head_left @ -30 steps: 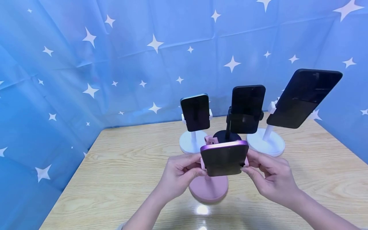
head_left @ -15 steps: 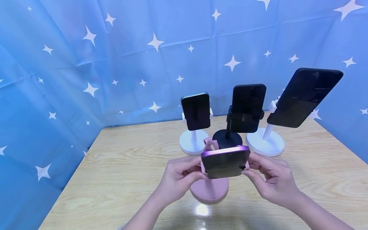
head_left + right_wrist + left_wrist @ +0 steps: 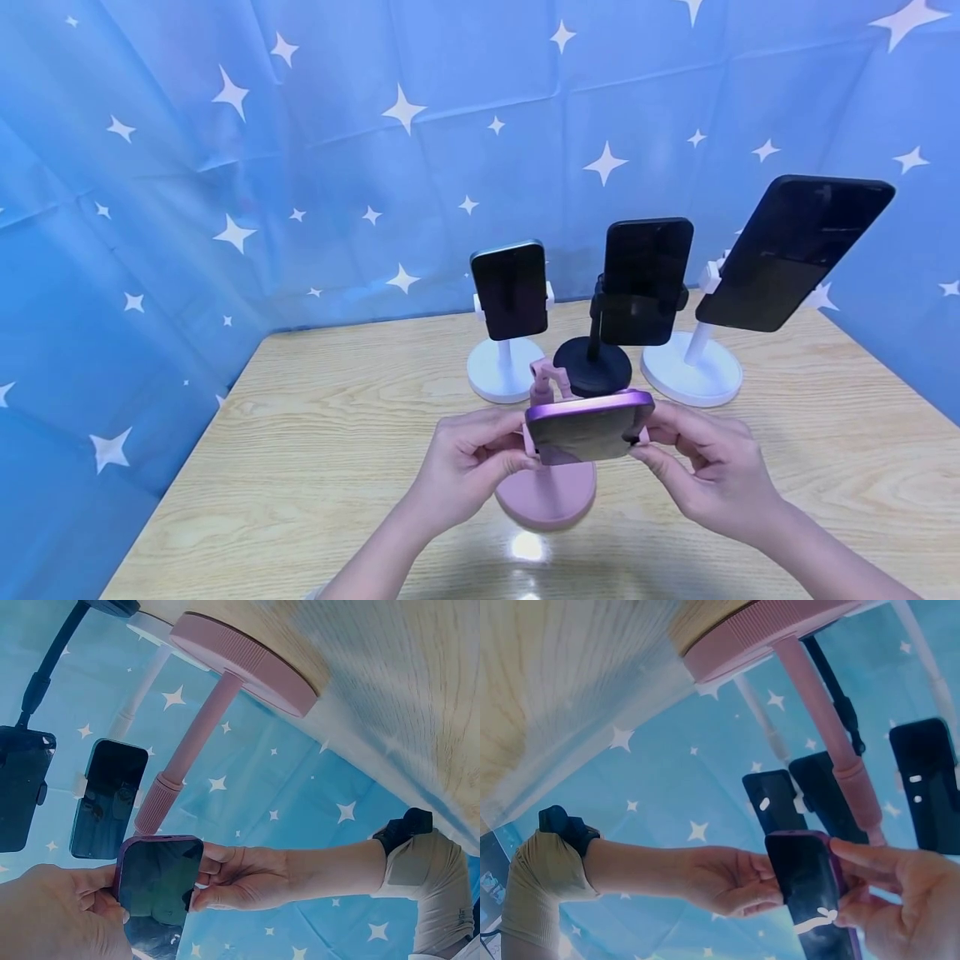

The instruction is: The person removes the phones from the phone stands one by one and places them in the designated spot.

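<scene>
A phone [image 3: 588, 429] with a purple edge sits sideways in a pink phone stand [image 3: 551, 500], its screen foreshortened in the head view. The left hand [image 3: 468, 462] pinches the left end of the phone and its pink clamp between thumb and fingers. At the opposite end, the right hand [image 3: 705, 462] does the same, thumb low by the clamp tip. Behind the phone, the stand's pink hinge arm [image 3: 551, 377] shows above its top edge. In the right wrist view the pink post [image 3: 202, 742] rises from the round base [image 3: 247, 664].
Behind the hands stand a white stand [image 3: 501, 375] with a small phone [image 3: 512, 292], a black stand [image 3: 592, 367] with a black phone [image 3: 647, 283], and a white stand [image 3: 693, 375] with a larger, slanted phone [image 3: 798, 254]. A starry blue curtain [image 3: 337, 167] backs the wooden table [image 3: 337, 433].
The phone's top edge has tipped down, so its screen looks narrower. More of the pink hinge arm shows behind it. Both hands keep their grip at the ends.
</scene>
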Tool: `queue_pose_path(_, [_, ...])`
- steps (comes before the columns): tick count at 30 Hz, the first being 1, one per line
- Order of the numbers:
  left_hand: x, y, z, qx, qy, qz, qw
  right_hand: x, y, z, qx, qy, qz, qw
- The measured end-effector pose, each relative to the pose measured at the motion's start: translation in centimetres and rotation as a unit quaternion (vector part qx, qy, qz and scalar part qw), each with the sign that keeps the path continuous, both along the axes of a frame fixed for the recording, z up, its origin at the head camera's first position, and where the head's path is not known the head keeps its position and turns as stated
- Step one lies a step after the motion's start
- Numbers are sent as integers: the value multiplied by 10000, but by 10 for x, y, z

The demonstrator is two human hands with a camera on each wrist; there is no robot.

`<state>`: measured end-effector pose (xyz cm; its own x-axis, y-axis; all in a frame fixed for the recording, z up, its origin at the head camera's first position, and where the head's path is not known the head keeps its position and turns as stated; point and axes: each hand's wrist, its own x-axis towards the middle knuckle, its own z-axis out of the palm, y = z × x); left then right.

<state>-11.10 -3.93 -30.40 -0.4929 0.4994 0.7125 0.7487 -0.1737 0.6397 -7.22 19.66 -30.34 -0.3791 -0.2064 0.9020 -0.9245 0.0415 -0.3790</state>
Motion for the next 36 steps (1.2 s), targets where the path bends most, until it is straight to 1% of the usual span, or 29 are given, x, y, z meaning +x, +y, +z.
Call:
queue_pose_path(5, [0, 0, 0, 14, -32, -63, 10000, 1, 0, 0, -4, -21, -55, 10000])
queue_pose_path(12, [0, -1, 0, -46, -389, -238, 9989, 2, -1, 0, -7, 85, -211, 9997])
queue_pose_path(14, [-2, -2, 1, -178, -335, -203, 9991, 3, -1, 0, 16, 147, -320, 9994])
queue_pose_path(18, [-7, -4, 4, -419, -29, -82, 9991, 6, -1, 1, 153, 219, -764, 9967])
queue_pose_path(20, [-10, -6, 6, -457, 45, -2, 9989, 10, -4, 6, 206, 221, -903, 9955])
queue_pose_path(23, [-14, -7, 9, -465, 88, 180, 9987, 15, -12, 20, 111, 314, -829, 9960])
queue_pose_path(25, [-17, -7, 12, -559, 140, 319, 9978, 16, -15, 24, 95, 381, -894, 9952])
queue_pose_path(26, [-19, -7, 13, -605, 153, 325, 9975, 14, -13, 21, 89, 430, -983, 9942])
queue_pose_path(27, [-21, -7, 15, -667, 159, 313, 9972, 9, -9, 12, 41, 481, -979, 9940])
queue_pose_path(29, [-26, -6, 17, -803, 194, 155, 9965, -7, 7, -18, 51, 620, -1229, 9905])
queue_pose_path(31, [-30, -4, 19, -932, 220, -140, 9953, -26, 21, -51, 77, 793, -1647, 9831])
queue_pose_path(32, [-32, -2, 20, -1002, 266, -286, 9942, -34, 23, -64, 40, 946, -1799, 9791])
queue_pose_path(33, [-34, 0, 21, -1058, 355, -429, 9928, -40, 22, -71, 27, 1093, -1905, 9756])
queue_pose_path(34, [-36, 1, 21, -1108, 445, -571, 9912, -41, 15, -72, 43, 1239, -2117, 9694])
queue_pose_path(35, [-37, 3, 22, -1153, 527, -691, 9895, -39, 5, -66, 89, 1394, -2316, 9627])
queue_pose_path(36, [-39, 5, 22, -1180, 586, -793, 9881, -34, -7, -56, 179, 1465, -2485, 9573])
